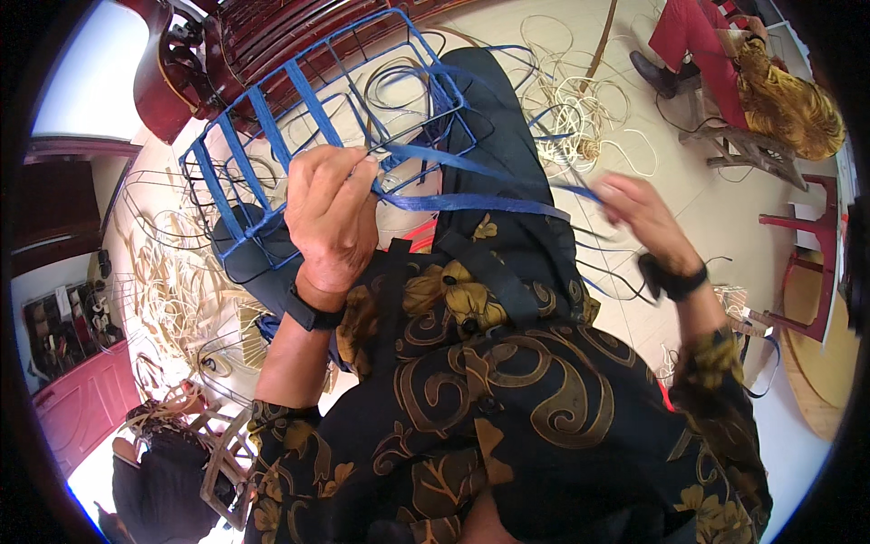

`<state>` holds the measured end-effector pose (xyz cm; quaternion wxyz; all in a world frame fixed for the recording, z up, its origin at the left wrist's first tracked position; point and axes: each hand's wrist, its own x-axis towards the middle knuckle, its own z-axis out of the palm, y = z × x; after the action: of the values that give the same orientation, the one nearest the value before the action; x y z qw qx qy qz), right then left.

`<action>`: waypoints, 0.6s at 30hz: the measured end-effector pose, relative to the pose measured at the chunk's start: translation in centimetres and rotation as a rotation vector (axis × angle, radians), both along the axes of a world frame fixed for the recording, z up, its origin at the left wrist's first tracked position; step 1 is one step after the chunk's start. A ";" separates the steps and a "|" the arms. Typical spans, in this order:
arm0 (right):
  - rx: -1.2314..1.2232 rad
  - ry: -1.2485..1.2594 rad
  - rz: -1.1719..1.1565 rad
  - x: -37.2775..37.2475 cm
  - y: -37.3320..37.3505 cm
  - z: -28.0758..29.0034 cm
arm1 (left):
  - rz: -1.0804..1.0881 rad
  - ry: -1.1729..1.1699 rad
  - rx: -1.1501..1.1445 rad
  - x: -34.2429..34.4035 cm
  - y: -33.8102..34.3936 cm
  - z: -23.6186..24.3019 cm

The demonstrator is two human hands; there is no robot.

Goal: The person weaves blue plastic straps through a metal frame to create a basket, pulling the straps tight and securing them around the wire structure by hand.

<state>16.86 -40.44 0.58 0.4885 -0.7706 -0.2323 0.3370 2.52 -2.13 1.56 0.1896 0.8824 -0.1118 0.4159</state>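
Note:
A blue-wrapped wire basket frame [299,86] rests across my lap, with broad blue bands along its near left side. My left hand [331,213] is closed at the frame's near edge, its thumb and fingers pinched where a flat blue strip [444,159] meets the frame. A small pale or shiny bit shows at those fingertips; what it is I cannot make out. The strip stretches to the right, and a second length [471,203] runs below it over my thigh. Out to the right, my right hand [643,213], slightly blurred, pinches a blue strip.
Loose coils of pale cane [580,113] lie on the tiled floor ahead, with more cane heaped [172,281] at the left. A dark red wooden bench [281,36] stands beyond the frame. Another person [770,91] sits at the far right, near a red stool [816,236].

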 end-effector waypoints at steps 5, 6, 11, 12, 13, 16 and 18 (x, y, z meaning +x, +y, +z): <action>-0.966 -0.549 -0.423 -2.3 -37.8 -3.9 | -0.035 0.015 0.016 0.5 -0.6 1.0; -1.218 -0.665 -0.454 -3.8 -45.3 -1.3 | -0.021 0.023 -0.004 0.2 -0.1 0.8; -1.756 -0.568 -0.800 -9.6 -50.9 3.7 | -0.033 0.031 0.053 0.2 -0.8 1.4; -1.618 -0.683 -0.729 -5.0 -45.8 4.4 | 0.006 0.045 0.039 -0.5 -0.3 1.2; -1.421 -0.759 -0.694 -4.5 -41.6 4.1 | -0.021 0.037 0.028 0.0 -0.4 1.0; -0.605 -0.697 -0.433 1.4 -20.2 3.3 | -0.024 0.021 0.001 0.0 0.0 0.6; -0.126 -0.476 -0.183 0.9 -6.5 4.0 | -0.022 0.032 0.000 0.2 0.0 0.5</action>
<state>17.77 -46.94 4.58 0.3998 -0.8748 -0.2486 0.1143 2.74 -2.09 2.10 0.1960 0.8876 -0.1184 0.3997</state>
